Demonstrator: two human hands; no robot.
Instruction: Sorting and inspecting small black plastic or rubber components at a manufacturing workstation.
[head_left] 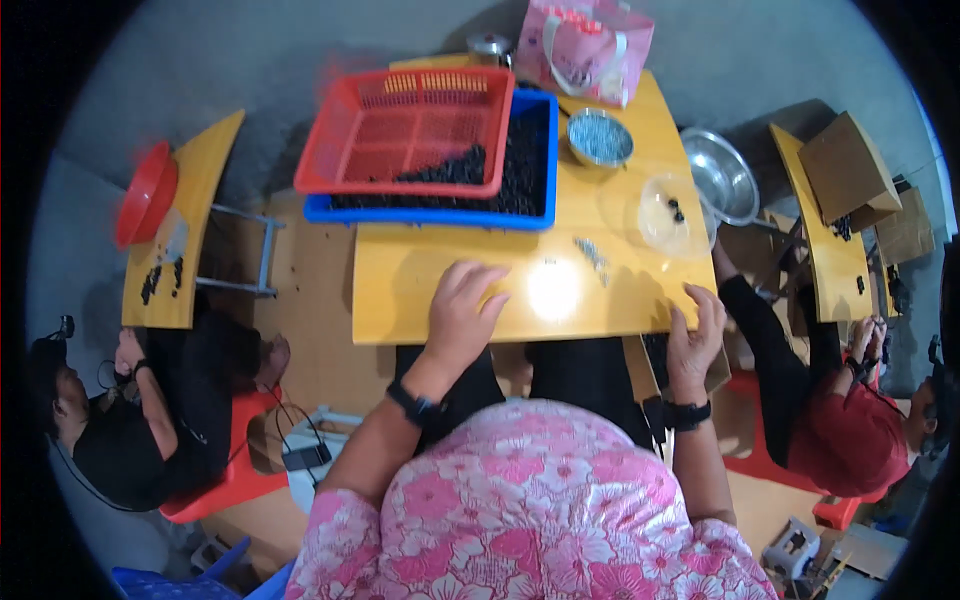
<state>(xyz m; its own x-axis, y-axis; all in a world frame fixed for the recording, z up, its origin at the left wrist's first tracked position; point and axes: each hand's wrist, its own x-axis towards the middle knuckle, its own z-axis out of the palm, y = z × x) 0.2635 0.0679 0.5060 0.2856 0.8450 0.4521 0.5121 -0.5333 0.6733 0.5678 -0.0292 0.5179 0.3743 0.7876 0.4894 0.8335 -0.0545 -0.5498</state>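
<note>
My left hand [462,310] lies palm down on the yellow table [420,280], fingers spread, holding nothing. My right hand [696,335] grips the table's near right edge with its fingers curled over it. Both wrists carry black bands. Between the hands a small heap of grey metal bits [592,256] lies on the tabletop. Farther back a red basket [408,130] rests tilted on a blue tray [440,212] filled with small black pieces.
A metal bowl of grey bits [600,138], a clear plastic bowl [668,215], a steel basin [722,175] and a pink bag [585,48] stand at the back right. Two other people sit at yellow side tables, left [120,420] and right [860,420].
</note>
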